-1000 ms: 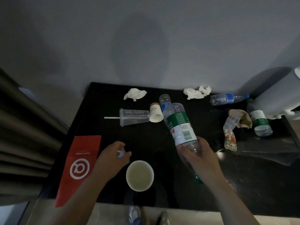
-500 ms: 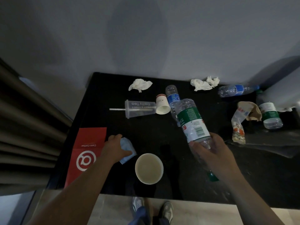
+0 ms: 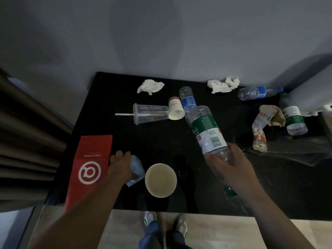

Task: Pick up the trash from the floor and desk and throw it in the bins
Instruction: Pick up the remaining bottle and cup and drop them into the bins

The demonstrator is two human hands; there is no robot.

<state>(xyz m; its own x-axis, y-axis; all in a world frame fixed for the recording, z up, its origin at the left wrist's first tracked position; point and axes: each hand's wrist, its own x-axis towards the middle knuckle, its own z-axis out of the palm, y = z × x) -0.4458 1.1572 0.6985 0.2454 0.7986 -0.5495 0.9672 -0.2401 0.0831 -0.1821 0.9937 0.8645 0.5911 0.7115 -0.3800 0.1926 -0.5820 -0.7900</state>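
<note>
My right hand [image 3: 231,165] grips a large clear plastic bottle with a green and white label [image 3: 206,131], held tilted over the black desk [image 3: 152,141] with its green cap pointing down toward me. My left hand [image 3: 121,166] holds a light blue crumpled wrapper [image 3: 137,167] just left of an upright paper cup [image 3: 160,179]. Farther back lie a clear Daily Tea cup with a straw [image 3: 150,114], a small paper cup on its side [image 3: 176,111], a blue-labelled bottle [image 3: 187,98] and crumpled white tissues [image 3: 150,86].
A red Cotti Coffee paper bag [image 3: 89,168] lies at the desk's left front. At the right lie more tissues [image 3: 221,85], a blue-labelled bottle [image 3: 258,92], a green-labelled bottle [image 3: 293,117], a snack wrapper [image 3: 260,133] and a black plastic bag [image 3: 296,150]. Curtains [image 3: 27,132] hang left.
My left hand has closed on the blue wrapper beside the paper cup and lifted it slightly. The right hand keeps the big bottle tilted, shifted a little rightward.
</note>
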